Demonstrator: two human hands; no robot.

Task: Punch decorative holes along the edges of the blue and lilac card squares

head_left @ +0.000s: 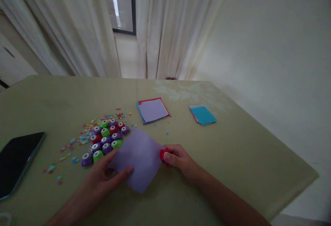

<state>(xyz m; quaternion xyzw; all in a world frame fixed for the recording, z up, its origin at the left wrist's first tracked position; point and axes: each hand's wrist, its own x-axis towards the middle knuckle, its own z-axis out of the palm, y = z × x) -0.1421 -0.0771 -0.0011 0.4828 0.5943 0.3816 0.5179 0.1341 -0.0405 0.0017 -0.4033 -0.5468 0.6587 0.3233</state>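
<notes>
A square sheet of purple paper [141, 158] is held tilted above the table. My left hand [107, 176] pinches its left side, thumb on top and fingers underneath. At the sheet's right corner, my right hand [181, 158] grips a small red craft punch [163, 154] between thumb and fingers. The punch meets the paper's edge there; whether the paper sits inside its slot I cannot make out. Just beyond my left hand stand several purple, green and red craft punches [106, 139] in close rows.
Tiny coloured paper cut-outs [85, 136] lie scattered around the punches. Farther back is a paper stack [153, 110] with purple on top; right of it, a stack topped by blue paper [203, 115] with notched edges. A dark-screened tablet or phone [19, 160] lies at left on the table [232, 157].
</notes>
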